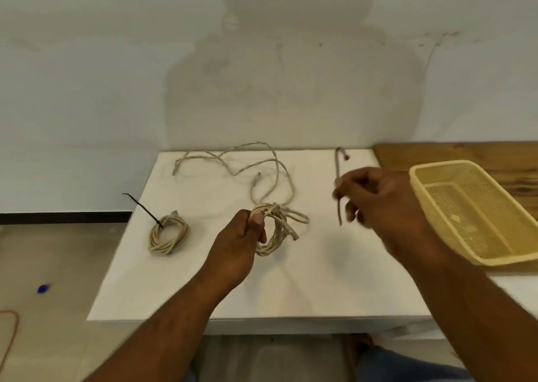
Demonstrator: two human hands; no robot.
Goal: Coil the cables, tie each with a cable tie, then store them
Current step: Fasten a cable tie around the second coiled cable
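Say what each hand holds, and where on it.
Left hand: the coiled cable, grip on the coil's left side. Right hand: a cable tie, grip pinching it below its middle.

table top [203, 279] matt white, smooth | basket [454, 227] at its right edge, pale yellow perforated plastic | board [480, 156] under basket, grained varnished wood | cables [273, 227] on table, dull beige sheathing

The right hand [378, 204] is blurred; the basket [471, 224] runs off the right edge.
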